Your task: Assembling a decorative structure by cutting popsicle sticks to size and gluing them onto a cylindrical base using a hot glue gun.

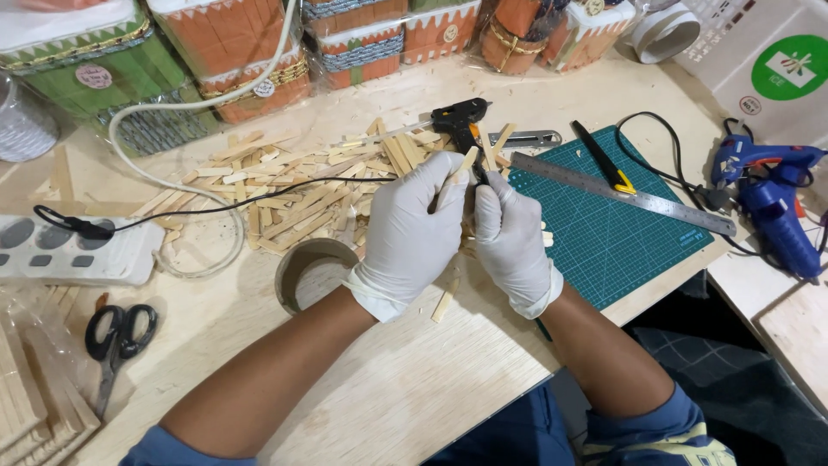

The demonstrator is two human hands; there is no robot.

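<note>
2 bare forearms in rolled blue sleeves reach in from the near edge of a pale plywood tabletop (405,380), meeting at its middle. Both hands wear white disposable gloves, likely as a guard against hot glue. The left hand (405,229) is curled around a flat, pale wooden craft stick (457,173), pinching it so it stands tilted with its upper end free. The right hand (511,237) is closed tight beside it, fingers touching the left hand; what it grips is hidden, though dark cutting pliers or a similar tool seem to peek out between the 2 hands.

Along the far edge stand cellophane-wrapped boxes built from orange, green and blue painted sticks (233,43), pushed back out of the work area. A dark green gridded cutting mat (604,229) covers the right side, with a long steel ruler (621,194) lying diagonally across its far corner and a black-and-yellow craft knife (602,157) just beyond. A loose heap of plain sticks (302,185) spreads just beyond the hands, within easy reach. A black glue gun (457,116) rests at the heap's far side, nozzle clear of the hands. A blue glue gun (772,203) sits off the right edge on a lower surface. A white power strip (69,250) lies at the left edge, black-handled scissors (116,341) nearer the left near corner, and a round cable hole (312,272) opens beside the left wrist.
</note>
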